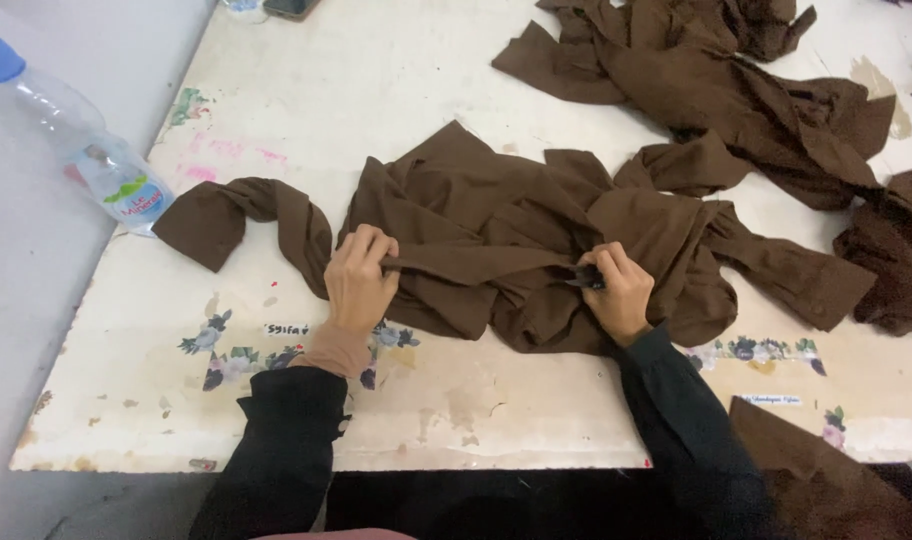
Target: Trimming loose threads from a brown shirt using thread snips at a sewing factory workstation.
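1 worn white table [456, 410] carries 3 heaps of brown cloth. The nearest brown garment [496, 235] lies crumpled at the middle under my 2 hands: my left hand [359, 280] pinches a stretched fold, my right hand [616, 292] grips the same fold and a small dark tool. 1 plastic bottle [71, 140] lies left.

The brown garment [496, 250] is thin matt cloth, soft and heavily creased, and so is the second brown heap [716, 80] behind it. The counter [376, 90] looks like a hard, off-white painted board with a dull sheen, its finish stained and chipped (floral stickers along the near edge are worn). The bottle [76, 140] is clear, glossy plastic with a blue plastic cap. The sleeves [286, 450] are black matt fabric.
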